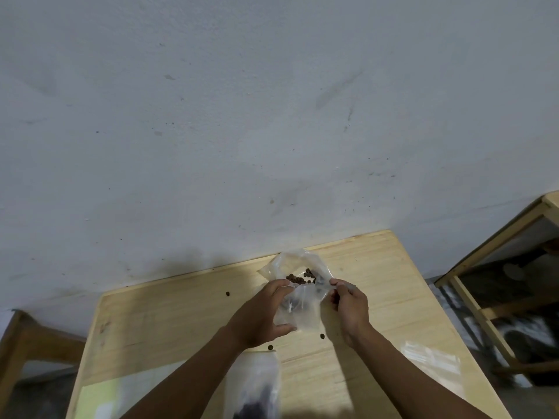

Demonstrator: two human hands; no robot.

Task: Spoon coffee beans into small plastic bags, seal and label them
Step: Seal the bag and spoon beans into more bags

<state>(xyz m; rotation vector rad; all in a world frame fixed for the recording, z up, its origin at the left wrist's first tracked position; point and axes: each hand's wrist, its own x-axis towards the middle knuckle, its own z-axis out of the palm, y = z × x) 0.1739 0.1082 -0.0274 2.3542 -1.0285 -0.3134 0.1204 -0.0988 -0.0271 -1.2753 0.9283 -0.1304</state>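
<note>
Both hands pinch one small clear plastic bag (299, 300) above the wooden table (169, 316): left hand (260, 316) grips its left edge, right hand (351, 306) its right edge. Coffee beans (301, 278) sit inside the bag. Three loose beans (227, 293) lie on the tabletop nearby.

A blurred bag (254, 388) at 6 o'clock runs off the bottom edge; its dark contents are unclear.
</note>
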